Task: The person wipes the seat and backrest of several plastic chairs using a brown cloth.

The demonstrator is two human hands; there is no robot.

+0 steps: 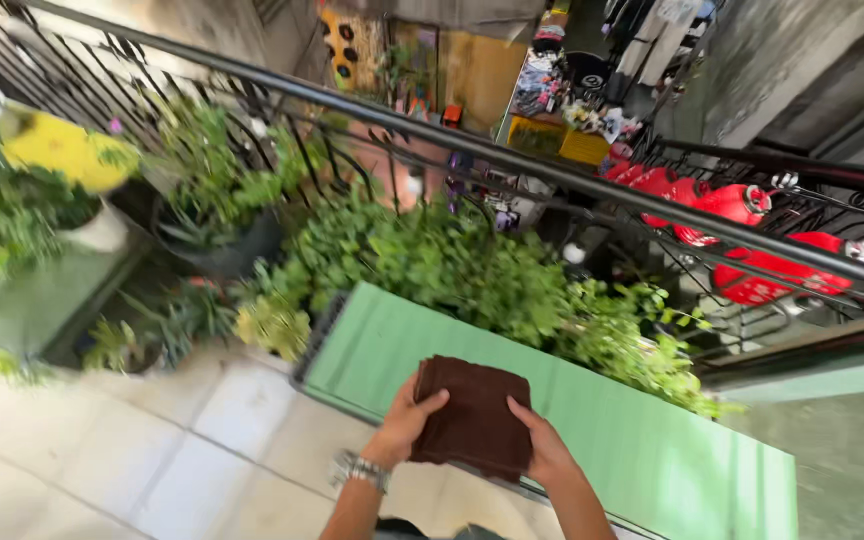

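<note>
A folded dark brown cloth [477,415] is held flat over a light green board [642,450]. My left hand [404,425] grips its left edge, thumb on top, with a metal watch on the wrist. My right hand [544,450] grips the cloth's lower right corner. Both arms reach up from the bottom of the view.
A black metal railing [512,160] runs diagonally behind leafy green plants [452,260]. Potted plants [212,200] and a yellow pot [57,150] stand at left on a pale tiled floor [152,450]. Red lanterns [732,205] hang beyond the railing at right.
</note>
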